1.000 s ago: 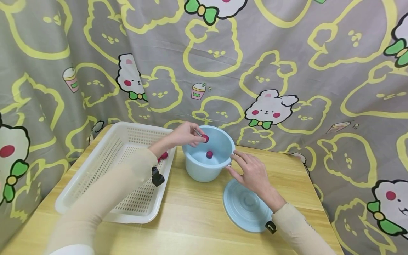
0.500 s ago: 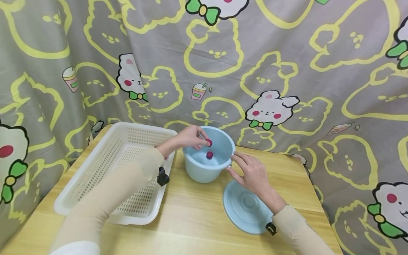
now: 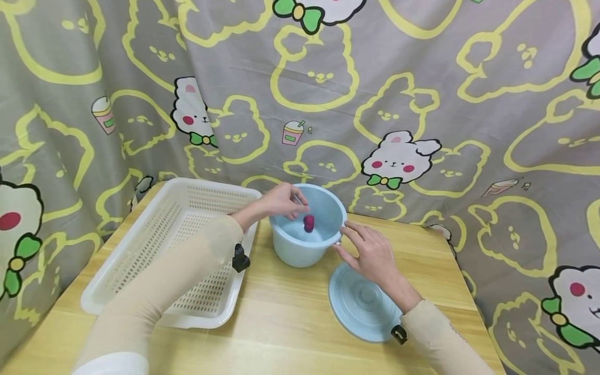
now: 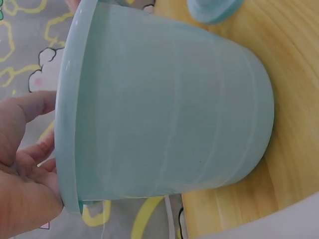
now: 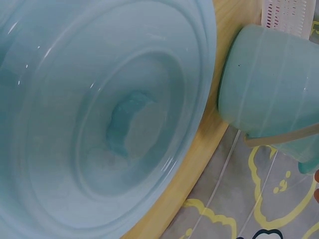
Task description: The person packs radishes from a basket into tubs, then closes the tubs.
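A light blue bucket (image 3: 300, 252) stands upright on the table. My left hand (image 3: 286, 202) reaches over its left rim, with the fingers loosely bent and apart from the balls. Just below the fingertips, two small dark red balls (image 3: 308, 224) overlap in view inside the bucket; the upper one looks to be in mid-fall. My right hand (image 3: 372, 255) grips the bucket's right rim between thumb and fingers. In the left wrist view the bucket wall (image 4: 169, 109) hides part of the left hand's fingers (image 4: 37, 104).
Left of the bucket lies a white perforated basket (image 3: 126, 250), partly covered by the left forearm. A round blue lid (image 3: 361, 307) with a centre knob rests on the table (image 3: 272, 323) under the right wrist. A patterned curtain (image 3: 323, 125) hangs close behind.
The left hand moved right and lower over the bucket with a red ball, then let it go. That ball now shows below the fingers, against the other one. The right hand stays put.
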`<state>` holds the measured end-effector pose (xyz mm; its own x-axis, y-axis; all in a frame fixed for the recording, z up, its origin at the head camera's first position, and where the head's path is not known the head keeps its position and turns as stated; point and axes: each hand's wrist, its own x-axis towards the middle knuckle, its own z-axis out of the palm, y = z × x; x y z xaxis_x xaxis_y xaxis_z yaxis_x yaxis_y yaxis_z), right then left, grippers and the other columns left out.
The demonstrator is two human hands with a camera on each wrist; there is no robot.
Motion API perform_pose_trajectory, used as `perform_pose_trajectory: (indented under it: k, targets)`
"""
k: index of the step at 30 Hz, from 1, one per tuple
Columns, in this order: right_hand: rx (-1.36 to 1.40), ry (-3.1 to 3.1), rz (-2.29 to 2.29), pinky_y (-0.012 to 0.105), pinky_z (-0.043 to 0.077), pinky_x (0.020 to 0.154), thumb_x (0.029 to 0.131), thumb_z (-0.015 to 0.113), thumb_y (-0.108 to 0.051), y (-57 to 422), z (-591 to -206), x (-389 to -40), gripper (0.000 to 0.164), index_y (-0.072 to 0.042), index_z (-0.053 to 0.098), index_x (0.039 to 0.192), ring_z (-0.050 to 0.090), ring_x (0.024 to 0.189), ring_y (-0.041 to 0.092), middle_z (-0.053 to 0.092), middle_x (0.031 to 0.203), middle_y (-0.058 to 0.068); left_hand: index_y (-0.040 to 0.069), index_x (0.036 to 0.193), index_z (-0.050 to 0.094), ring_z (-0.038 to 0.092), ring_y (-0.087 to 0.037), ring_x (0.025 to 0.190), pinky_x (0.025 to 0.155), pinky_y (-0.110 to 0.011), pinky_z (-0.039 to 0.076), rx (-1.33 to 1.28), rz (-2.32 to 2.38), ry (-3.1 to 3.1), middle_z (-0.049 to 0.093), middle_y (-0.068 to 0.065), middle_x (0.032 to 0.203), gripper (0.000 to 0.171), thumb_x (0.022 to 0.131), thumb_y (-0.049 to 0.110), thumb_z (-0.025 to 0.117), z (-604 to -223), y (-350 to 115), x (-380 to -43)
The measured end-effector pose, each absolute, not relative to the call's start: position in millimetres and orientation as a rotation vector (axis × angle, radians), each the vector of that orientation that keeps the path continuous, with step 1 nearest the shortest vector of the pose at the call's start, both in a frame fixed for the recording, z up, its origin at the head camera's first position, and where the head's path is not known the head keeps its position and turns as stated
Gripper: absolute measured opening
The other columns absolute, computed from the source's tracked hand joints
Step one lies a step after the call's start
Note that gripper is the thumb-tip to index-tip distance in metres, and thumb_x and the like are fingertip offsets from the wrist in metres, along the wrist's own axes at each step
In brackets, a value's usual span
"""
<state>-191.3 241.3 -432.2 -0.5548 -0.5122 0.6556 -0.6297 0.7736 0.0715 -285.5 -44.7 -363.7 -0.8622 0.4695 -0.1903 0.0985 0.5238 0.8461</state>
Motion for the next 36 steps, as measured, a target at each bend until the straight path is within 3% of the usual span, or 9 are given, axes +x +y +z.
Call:
perform_pose_trajectory:
  k: [10, 16, 20, 24, 27, 36]
  targets:
    - [0.852, -2.258, 0.207, 0.048, 0.067, 0.073, 0.107, 0.037, -0.067, 243.0, -430.3, -192.4, 0.072, -0.009, 0.076, 0.122, 0.078, 0.099, 0.033, 0.077, 0.122, 0.013, 0.005, 0.117, 0.074, 0.079, -0.02, 0.089, 0.089, -0.044, 0.068, 0.587, 1.417, 2.315, 0.078, -0.016, 0.11, 0.026, 0.098, 0.022, 0.075, -359.1, -60.6, -273.2]
    - [0.849, -2.262, 0.206, 0.049, 0.067, 0.074, 0.106, 0.04, -0.067, 243.2, -431.1, -192.8, 0.07, -0.009, 0.076, 0.122, 0.078, 0.1, 0.033, 0.077, 0.123, 0.013, 0.005, 0.117, 0.075, 0.079, -0.029, 0.096, 0.085, -0.039, 0.068, 0.61, 1.447, 2.334, 0.078, -0.015, 0.109, 0.026, 0.098, 0.023, 0.075, -352.3, -79.8, -267.7]
    - [0.856, -2.264, 0.215, 0.049, 0.067, 0.074, 0.105, 0.051, -0.063, 243.3, -432.0, -192.3, 0.062, -0.009, 0.076, 0.123, 0.078, 0.1, 0.033, 0.077, 0.123, 0.013, 0.004, 0.118, 0.074, 0.078, -0.036, 0.101, 0.082, -0.036, 0.068, 0.586, 1.455, 2.346, 0.077, -0.02, 0.113, 0.026, 0.099, 0.023, 0.074, -347.6, -96.4, -265.5]
    - [0.857, -2.263, 0.215, 0.048, 0.067, 0.074, 0.105, 0.052, -0.062, 243.2, -433.0, -192.2, 0.061, -0.01, 0.076, 0.124, 0.077, 0.1, 0.033, 0.077, 0.124, 0.013, 0.005, 0.12, 0.074, 0.079, -0.03, 0.096, 0.085, -0.039, 0.068, 0.538, 1.432, 2.381, 0.076, -0.02, 0.116, 0.029, 0.1, 0.026, 0.075, -344.4, -114.4, -264.8]
    - [0.853, -2.266, 0.209, 0.048, 0.067, 0.074, 0.106, 0.044, -0.065, 242.5, -433.1, -192.1, 0.066, -0.01, 0.075, 0.124, 0.077, 0.101, 0.033, 0.077, 0.124, 0.013, 0.006, 0.121, 0.074, 0.078, -0.025, 0.094, 0.087, -0.041, 0.068, 0.52, 1.396, 2.424, 0.076, -0.019, 0.116, 0.031, 0.1, 0.029, 0.074, -343.3, -128.1, -263.7]
    - [0.844, -2.28, 0.205, 0.049, 0.067, 0.073, 0.107, 0.038, -0.067, 241.9, -431.7, -190.8, 0.07, -0.01, 0.075, 0.124, 0.077, 0.101, 0.033, 0.077, 0.124, 0.014, 0.004, 0.123, 0.072, 0.078, -0.023, 0.095, 0.093, -0.047, 0.066, 0.433, 1.339, 2.474, 0.074, -0.021, 0.119, 0.034, 0.101, 0.029, 0.072, -352.4, -165.2, -267.1]
